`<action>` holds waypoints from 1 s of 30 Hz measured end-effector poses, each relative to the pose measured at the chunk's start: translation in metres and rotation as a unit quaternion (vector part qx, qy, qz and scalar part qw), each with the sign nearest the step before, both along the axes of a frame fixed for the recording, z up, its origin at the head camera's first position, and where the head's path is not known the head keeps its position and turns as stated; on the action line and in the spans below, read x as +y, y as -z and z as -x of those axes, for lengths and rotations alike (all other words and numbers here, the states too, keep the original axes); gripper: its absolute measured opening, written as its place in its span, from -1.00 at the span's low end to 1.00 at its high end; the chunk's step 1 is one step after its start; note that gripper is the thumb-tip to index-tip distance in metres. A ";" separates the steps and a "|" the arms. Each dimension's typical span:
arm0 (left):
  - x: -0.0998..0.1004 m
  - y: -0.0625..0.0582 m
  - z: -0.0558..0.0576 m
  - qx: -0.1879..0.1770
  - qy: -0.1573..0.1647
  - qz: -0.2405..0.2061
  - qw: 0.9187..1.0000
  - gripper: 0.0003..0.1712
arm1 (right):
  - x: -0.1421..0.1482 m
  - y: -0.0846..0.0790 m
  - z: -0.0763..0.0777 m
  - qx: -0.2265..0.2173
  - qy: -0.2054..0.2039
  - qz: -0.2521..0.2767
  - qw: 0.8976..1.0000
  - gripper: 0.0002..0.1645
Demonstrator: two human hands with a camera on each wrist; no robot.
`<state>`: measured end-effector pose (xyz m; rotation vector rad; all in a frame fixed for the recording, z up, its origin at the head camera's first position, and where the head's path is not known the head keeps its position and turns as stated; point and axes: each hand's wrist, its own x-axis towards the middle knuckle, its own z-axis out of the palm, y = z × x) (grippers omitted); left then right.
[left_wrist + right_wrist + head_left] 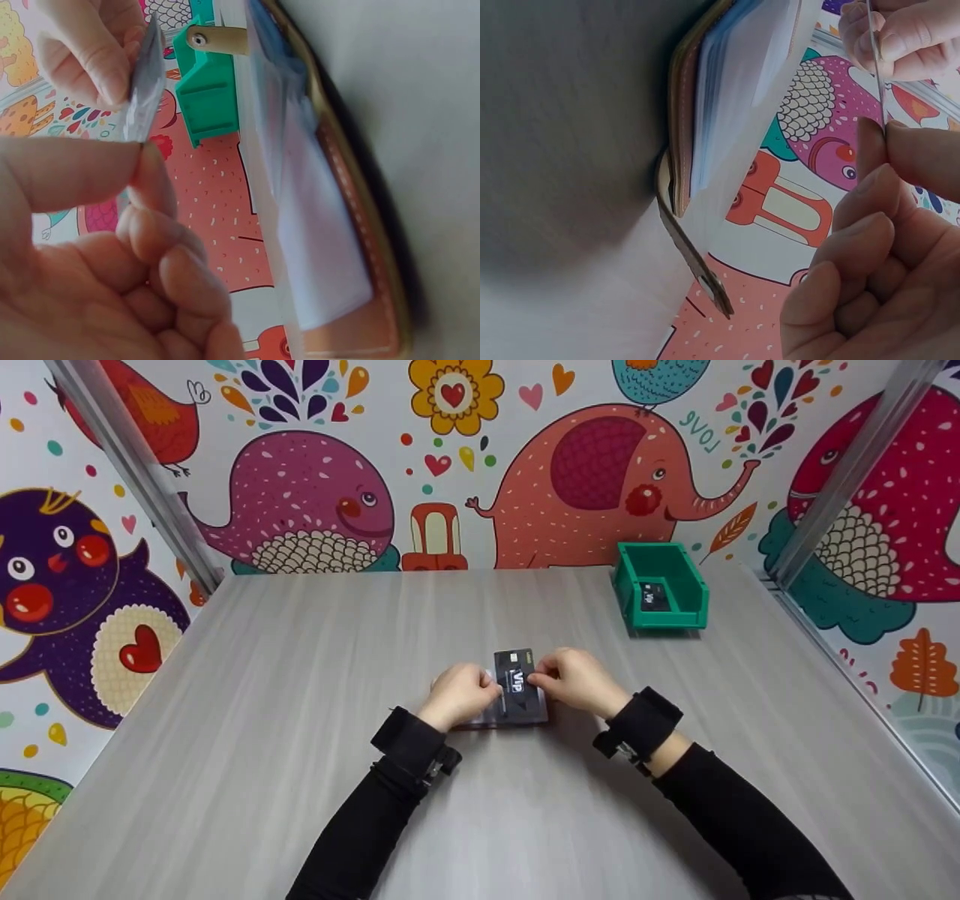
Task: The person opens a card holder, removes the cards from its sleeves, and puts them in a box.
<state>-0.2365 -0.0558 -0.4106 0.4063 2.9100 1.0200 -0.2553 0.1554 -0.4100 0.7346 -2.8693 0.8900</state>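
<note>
A black card printed "Vip" is pinched at its two long sides, by my left hand on the left and my right hand on the right. In the right wrist view the card stands nearly edge-on, apart from the card holder. Below it, on the table, lies the open brown card holder with clear plastic sleeves. Its strap with a metal snap sticks out at one side. The lower black patch on the holder is partly covered in the head view.
At the table's back right stands a green bin with a black "Vip" card inside. The grey table meets printed cartoon walls behind and at both sides, with metal posts at the corners.
</note>
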 end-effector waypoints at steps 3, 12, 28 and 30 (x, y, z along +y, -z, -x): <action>0.000 0.001 0.000 -0.014 -0.006 -0.010 1.000 -0.55 | 0.000 -0.002 0.001 -0.023 0.004 0.014 1.000 -0.68; -0.012 0.008 0.000 0.039 -0.088 0.055 0.994 -0.78 | 0.020 -0.009 0.007 -0.023 0.026 0.038 0.999 -0.66; -0.034 0.018 -0.002 0.018 -0.152 0.165 0.974 -0.69 | 0.094 -0.021 0.032 0.010 0.132 0.050 0.990 -0.74; -0.034 0.018 -0.002 0.009 -0.148 0.171 0.974 -0.73 | 0.103 -0.021 0.035 0.009 0.145 0.050 0.988 -0.72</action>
